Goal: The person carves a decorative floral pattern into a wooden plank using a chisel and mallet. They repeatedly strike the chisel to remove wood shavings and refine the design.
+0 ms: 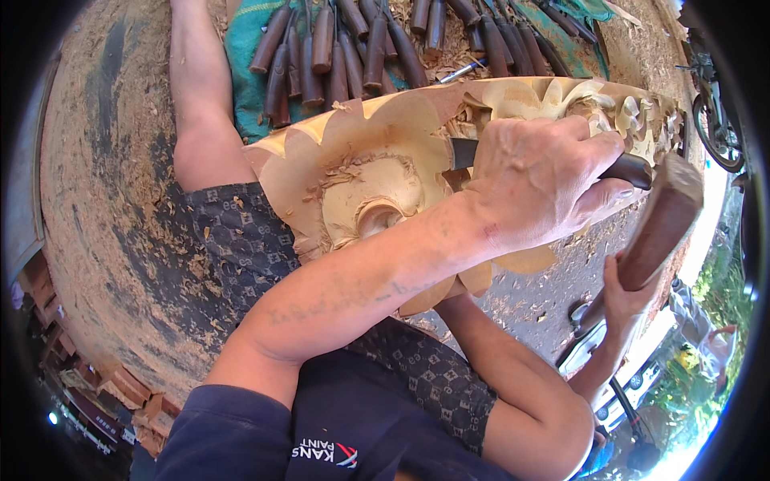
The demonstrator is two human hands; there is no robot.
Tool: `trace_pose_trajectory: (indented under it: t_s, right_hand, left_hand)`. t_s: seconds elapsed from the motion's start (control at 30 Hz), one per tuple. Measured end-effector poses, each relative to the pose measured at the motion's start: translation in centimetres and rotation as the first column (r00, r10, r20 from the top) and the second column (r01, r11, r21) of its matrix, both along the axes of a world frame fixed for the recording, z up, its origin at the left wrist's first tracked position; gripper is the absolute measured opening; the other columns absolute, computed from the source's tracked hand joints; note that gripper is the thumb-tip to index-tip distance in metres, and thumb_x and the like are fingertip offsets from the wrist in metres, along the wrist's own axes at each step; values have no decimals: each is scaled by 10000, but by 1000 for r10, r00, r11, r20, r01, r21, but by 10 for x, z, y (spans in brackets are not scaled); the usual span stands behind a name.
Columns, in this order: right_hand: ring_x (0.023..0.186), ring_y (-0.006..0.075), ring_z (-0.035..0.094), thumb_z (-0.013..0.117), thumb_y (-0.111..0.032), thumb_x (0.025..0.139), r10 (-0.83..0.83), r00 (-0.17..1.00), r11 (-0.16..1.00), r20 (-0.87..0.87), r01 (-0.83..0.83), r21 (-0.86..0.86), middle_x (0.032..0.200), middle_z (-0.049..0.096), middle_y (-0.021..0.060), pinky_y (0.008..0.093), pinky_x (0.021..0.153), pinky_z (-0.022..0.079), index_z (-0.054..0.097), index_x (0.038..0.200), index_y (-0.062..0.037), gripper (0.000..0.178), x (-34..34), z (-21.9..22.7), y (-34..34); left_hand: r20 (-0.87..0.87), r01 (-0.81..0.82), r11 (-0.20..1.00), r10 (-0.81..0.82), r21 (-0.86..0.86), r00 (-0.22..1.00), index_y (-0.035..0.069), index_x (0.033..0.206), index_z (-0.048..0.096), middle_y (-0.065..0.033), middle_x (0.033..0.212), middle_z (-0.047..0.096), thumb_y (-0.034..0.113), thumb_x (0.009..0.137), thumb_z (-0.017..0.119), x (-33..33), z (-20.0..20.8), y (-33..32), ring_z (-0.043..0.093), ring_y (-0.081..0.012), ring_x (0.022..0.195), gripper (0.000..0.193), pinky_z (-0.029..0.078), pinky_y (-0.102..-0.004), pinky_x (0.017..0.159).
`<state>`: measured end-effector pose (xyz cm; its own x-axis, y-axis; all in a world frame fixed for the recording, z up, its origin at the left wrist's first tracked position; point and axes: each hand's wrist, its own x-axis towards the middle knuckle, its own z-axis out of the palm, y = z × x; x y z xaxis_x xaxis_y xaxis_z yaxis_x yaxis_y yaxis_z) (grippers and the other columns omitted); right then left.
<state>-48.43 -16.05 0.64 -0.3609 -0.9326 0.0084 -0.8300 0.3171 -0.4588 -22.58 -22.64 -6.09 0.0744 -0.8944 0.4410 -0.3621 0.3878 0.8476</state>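
A pale wooden carving (290, 180) with scalloped, petal-like edges lies across my lap, its hollowed middle holding a round raised form. My left hand (545, 172), closed, grips a chisel (628, 170) over the right part of the carving. The chisel's dark blade points left against the wood, and its handle end sticks out to the right. At the right, my right hand (628, 293) is wrapped round a brown wooden mallet (662, 224). The mallet's upper end is close to the chisel's handle end; I cannot tell if they touch.
Beyond the carving, several dark-handled carving tools (321, 48) lie on a green cloth (245, 40). A pen (463, 70) rests among shavings there. Wood chips cover the ground (104, 200) at left. My bare left leg stretches forward. A motorcycle (716, 120) stands at far right.
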Motion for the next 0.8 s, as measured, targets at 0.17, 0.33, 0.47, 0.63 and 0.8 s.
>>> trace_pose_trajectory:
  t_s: [0.17, 0.33, 0.47, 0.63, 0.8]
  right_hand:
    - [746, 156, 642, 743, -90, 917, 157, 880, 987, 447, -122, -106, 893, 672, 81, 296, 733, 541, 605, 1158, 8, 295, -18, -3, 2]
    - [868, 158, 694, 807, -43, 829, 17, 997, 998, 81, -21, 53, 937, 700, 82, 324, 761, 570, 582, 1248, 14, 479, 14, 3, -9]
    - [872, 165, 692, 794, -1, 842, 88, 835, 996, 543, -81, -37, 945, 704, 91, 314, 791, 562, 591, 1181, 6, 395, -37, -5, -12]
    - [822, 150, 676, 773, 31, 865, 194, 932, 981, 306, -186, -56, 927, 690, 67, 297, 757, 559, 614, 1149, -3, 327, 2, -7, -6]
    - [779, 154, 662, 782, -4, 867, 283, 957, 958, 60, -279, -70, 902, 678, 74, 317, 744, 553, 617, 1130, -4, 311, 16, -6, -7]
  left_hand:
    - [20, 20, 999, -21, 26, 1000, 149, 1057, 724, -41, 793, 675, 385, 871, 814, -3, 4, 0, 702, -256, 689, 313, 534, -388, 560]
    - [24, 4, 1000, -4, 24, 1000, 149, 1066, 725, -41, 793, 676, 381, 868, 818, 6, -1, 1, 700, -260, 679, 319, 533, -386, 562]
    - [-44, -11, 999, 12, 30, 999, 141, 1076, 728, -42, 791, 677, 385, 865, 820, 1, 5, 1, 700, -259, 681, 335, 530, -379, 566]
    - [-105, -61, 998, 60, -3, 993, 136, 1131, 736, -51, 824, 691, 382, 877, 815, 10, 4, 1, 705, -254, 685, 363, 536, -380, 573]
    - [-120, -97, 995, 95, -11, 988, 127, 1145, 736, -59, 792, 686, 387, 890, 806, 9, 2, -1, 709, -259, 690, 370, 553, -379, 593]
